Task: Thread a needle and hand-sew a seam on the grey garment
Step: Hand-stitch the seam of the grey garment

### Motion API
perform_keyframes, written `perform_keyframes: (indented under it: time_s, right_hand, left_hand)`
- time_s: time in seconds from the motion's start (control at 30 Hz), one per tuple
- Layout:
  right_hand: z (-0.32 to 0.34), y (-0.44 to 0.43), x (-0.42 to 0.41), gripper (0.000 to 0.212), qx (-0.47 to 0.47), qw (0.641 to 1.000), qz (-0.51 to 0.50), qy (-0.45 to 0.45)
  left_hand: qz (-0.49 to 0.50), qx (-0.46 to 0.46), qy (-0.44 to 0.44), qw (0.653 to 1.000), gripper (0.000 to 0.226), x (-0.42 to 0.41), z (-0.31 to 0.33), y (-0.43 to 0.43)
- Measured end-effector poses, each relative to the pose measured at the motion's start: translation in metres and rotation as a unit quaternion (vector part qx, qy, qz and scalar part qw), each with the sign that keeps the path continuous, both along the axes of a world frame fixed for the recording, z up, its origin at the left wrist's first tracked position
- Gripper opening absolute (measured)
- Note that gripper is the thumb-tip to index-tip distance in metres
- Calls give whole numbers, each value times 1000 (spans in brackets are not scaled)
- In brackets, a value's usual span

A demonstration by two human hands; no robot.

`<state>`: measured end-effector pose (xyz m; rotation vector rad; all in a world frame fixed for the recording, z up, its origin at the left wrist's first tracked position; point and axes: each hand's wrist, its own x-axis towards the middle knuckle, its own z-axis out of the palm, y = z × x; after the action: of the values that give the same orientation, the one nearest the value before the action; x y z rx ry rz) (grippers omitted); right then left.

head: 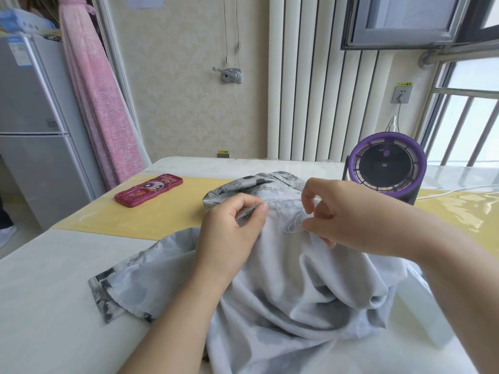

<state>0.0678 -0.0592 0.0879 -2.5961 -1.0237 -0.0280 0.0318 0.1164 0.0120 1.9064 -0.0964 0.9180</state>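
Pale and glossy, the desk [54, 265] fills the lower half of the view, with a yellow mat [167, 209] laid across its far part and patterned wallpaper and a white ribbed radiator [310, 90] behind it. On the near middle of the desk lies the grey garment [291, 287], bunched up in folds, its dark-printed hem spreading toward 8 o'clock and its collar end toward 12 o'clock.

At the top of the bunch the left hand [232, 233] is curled, thumb and forefinger pinching a fold of the cloth. Just beside it at 3 o'clock the right hand [348, 214] has its thumb and forefinger pressed together on a pale thread [293, 225], which loops loosely over the cloth between the two hands. A needle cannot be made out.

Bare desk lies open at 7 to 9 o'clock of the garment, out to the left edge. At 10 o'clock, well apart on the mat, lies a flat red case [148, 190] with a cartoon face on its lid; it is closed. At 1 o'clock, near the right hand, stands a round purple-rimmed fan [386, 166] with a small lit display too blurred to read, a white cable [456, 191] trailing from it toward 3 o'clock.

Further out, a grey fridge [35, 125] and a pink curtain [100, 98] stand at 10 o'clock; a wall socket [401, 94] at 2 o'clock carries a yellow label, unreadable.
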Motion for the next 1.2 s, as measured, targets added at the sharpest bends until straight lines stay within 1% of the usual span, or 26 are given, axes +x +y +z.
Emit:
perform_keyframes:
  time_s: [0.1,0.23,0.33,0.4,0.47,0.5,0.57,0.67,0.77,0.83,1.03,1.1,1.2]
  right_hand:
    - [6,-9,2,15,-26,999,-2,31]
    - [16,-19,2,16,-51,989,57,126]
    - [19,-23,2,20,-14,975,108,195]
    - [20,-23,3,17,28,961,141,235]
    - [20,-22,5,15,72,950,160,258]
    - [19,-22,7,18,92,948,159,259]
    - [18,-22,9,22,111,951,148,248]
    - [16,-19,10,15,132,955,124,233]
    - [13,-13,9,11,202,949,102,217]
    - [8,-6,6,12,228,948,105,194]
    - [-15,19,0,22,193,975,86,63]
    - [-18,21,0,24,180,980,76,39]
    - [-20,21,1,26,174,982,68,29]
  left_hand:
    - [2,-4,7,1000,20,0,-1,1]
    - [7,-1,16,1000,20,1,-1,1]
    - [9,0,16,1000,21,1,-1,1]
    - [12,1,18,1000,19,1,-2,1]
    - [15,3,17,1000,19,1,-2,1]
    - [17,4,17,1000,19,1,-2,1]
    - [19,3,19,1000,20,1,-1,0]
    - [19,0,21,1000,19,1,-1,0]
    - [18,-2,18,1000,17,1,-2,0]
    - [16,-5,16,1000,17,1,-2,0]
    - [8,-8,9,1000,17,-1,-1,-1]
    - [8,-5,5,1000,18,-1,0,-1]
    - [8,-1,2,1000,19,-2,2,-2]
